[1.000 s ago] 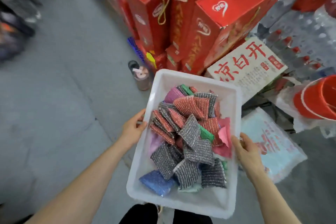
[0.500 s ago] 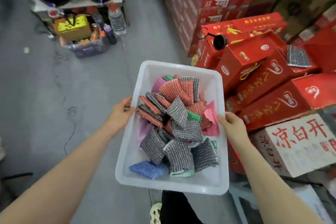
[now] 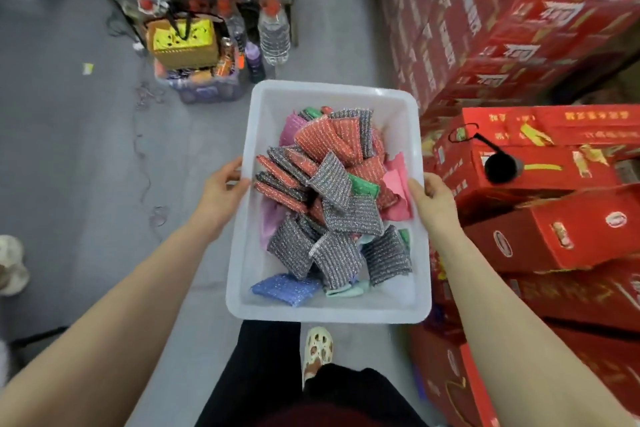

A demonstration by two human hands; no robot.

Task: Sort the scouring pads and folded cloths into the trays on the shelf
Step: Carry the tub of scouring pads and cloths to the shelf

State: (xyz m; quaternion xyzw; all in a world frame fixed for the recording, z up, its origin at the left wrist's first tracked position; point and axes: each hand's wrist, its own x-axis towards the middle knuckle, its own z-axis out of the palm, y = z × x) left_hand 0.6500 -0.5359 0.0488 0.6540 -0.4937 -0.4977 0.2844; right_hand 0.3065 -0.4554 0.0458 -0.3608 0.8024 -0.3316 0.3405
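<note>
A white tray (image 3: 329,312) is held out in front over the grey floor (image 3: 69,166), gripped on both long sides: the left hand (image 3: 221,192) is curled around the rim at about 9 o'clock, the right hand (image 3: 433,203) is wrapped over the rim at 3 o'clock. Pretty full load in there, a heap of scouring pads (image 3: 332,180) in silver-grey and red, with a green one poking out near the middle and a blue pad (image 3: 284,288) lying flat at the 7 o'clock corner. Pink cloths (image 3: 398,184) are tucked along the right wall, and some purple ones are seen at the left and far end. Red cartons (image 3: 554,236) are stacked from 1 to 5 o'clock. At 11 o'clock a yellow bag (image 3: 181,42) and water bottles (image 3: 273,35) are set under a small table. A pale clog (image 3: 317,352) is seen below the tray.
</note>
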